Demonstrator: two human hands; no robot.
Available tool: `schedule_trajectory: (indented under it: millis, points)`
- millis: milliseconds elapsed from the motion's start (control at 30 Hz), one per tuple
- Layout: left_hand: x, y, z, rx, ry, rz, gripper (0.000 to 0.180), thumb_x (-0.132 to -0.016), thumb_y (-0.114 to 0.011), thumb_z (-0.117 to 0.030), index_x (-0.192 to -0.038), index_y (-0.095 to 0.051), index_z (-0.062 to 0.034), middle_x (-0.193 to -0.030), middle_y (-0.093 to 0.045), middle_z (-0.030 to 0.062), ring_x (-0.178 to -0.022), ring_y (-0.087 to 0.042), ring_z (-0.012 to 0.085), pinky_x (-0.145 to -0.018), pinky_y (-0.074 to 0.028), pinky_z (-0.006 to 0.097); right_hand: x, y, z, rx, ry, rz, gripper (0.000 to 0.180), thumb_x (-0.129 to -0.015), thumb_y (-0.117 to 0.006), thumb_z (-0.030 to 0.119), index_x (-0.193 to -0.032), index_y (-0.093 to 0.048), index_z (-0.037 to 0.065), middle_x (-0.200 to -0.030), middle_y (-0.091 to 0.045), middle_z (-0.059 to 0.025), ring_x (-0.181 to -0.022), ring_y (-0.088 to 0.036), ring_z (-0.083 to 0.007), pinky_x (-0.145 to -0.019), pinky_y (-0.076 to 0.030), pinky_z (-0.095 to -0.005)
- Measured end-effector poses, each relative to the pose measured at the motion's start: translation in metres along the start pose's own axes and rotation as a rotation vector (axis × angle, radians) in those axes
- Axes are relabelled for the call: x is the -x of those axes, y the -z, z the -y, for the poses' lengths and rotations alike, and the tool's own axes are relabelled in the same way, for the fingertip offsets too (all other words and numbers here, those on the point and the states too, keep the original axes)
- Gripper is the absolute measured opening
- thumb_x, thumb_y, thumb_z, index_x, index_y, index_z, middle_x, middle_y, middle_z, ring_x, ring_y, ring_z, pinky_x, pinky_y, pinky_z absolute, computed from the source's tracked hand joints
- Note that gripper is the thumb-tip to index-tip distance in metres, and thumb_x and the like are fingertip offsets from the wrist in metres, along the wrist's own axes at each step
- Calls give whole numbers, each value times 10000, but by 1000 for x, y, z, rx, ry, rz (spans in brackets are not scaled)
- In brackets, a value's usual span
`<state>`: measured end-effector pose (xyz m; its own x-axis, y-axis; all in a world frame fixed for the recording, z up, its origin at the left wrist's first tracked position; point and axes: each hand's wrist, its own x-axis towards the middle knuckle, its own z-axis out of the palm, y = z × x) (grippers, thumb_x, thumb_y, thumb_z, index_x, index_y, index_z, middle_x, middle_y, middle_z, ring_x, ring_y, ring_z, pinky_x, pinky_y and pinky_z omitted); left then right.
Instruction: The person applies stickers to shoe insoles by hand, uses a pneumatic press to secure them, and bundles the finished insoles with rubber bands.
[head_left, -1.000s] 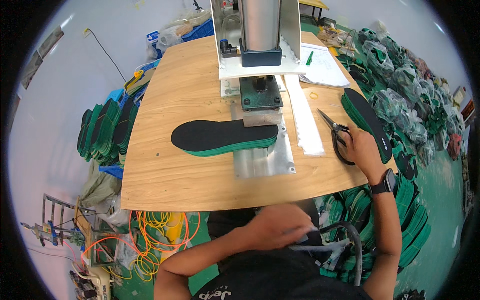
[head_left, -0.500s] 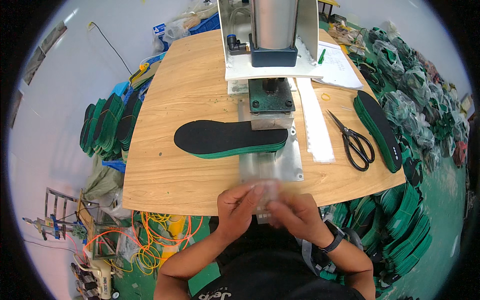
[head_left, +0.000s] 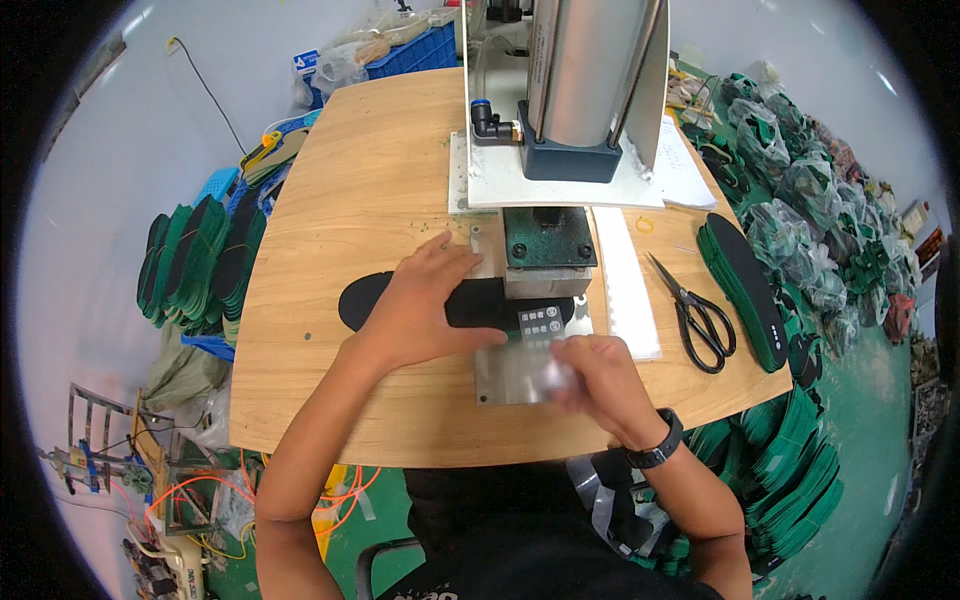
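Observation:
A black insole point(head_left: 362, 300) lies crosswise under the press head point(head_left: 548, 240), its right end beneath the metal block. My left hand point(head_left: 415, 300) spreads over the middle of the insole, fingers stretched past its far edge and thumb along its near edge. Between the closed thumb and fingers of my right hand point(head_left: 597, 375) is a clear label strip point(head_left: 541, 326) with small white marks. The strip's far end lies over the insole's near edge, just in front of the block. Motion blurs the right fingertips. A metal plate point(head_left: 497, 385) sits beneath the strip.
Black-handled scissors point(head_left: 704, 318), a long white strip point(head_left: 630, 300) and a stack of green-edged insoles point(head_left: 742, 290) lie on the right of the wooden table point(head_left: 310, 400). The press cylinder point(head_left: 582, 80) towers behind. More insole stacks point(head_left: 200, 260) stand left of the table.
My hands have parted and moved forward from the table's near edge. The left has come over the insole; the right has carried the strip to the insole's edge. The view has shifted slightly.

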<state>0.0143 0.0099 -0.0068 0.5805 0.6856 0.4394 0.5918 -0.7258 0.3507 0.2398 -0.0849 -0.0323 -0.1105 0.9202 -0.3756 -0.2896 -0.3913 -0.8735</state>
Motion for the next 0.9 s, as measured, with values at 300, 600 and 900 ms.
schedule_trajectory:
  millis: [300, 600, 900]
  points:
    - [-1, -12, 6, 36, 72, 190, 676, -640, -784, -445, -1138, -605, -24, -1001, -646, 167, -942, -579, 339, -885, -410, 388, -18, -4, 1, -55, -8, -75, 238, -887, -593, 197, -720, -593, 27, -557, -583, -92, -411, -516, -125, -385, -391, -220]
    - [1, -11, 9, -2, 92, 199, 691, -659, -741, -482, -1139, -597, -6, -969, -641, 157, -951, -578, 312, -913, -392, 368, -16, -7, -2, -48, 12, -76, 250, -894, -588, 204, -713, -590, 32, -550, -585, -84, -412, -524, -124, -385, -394, -220]
    - [3, -9, 7, 7, 78, 186, 677, -661, -760, -454, -1141, -594, -7, -1086, -615, 165, -1048, -548, 309, -961, -374, 381, -16, -7, -4, -53, 25, -77, 247, -910, -575, 211, -730, -571, 42, -565, -592, -79, -427, -533, -133, -393, -398, -226]
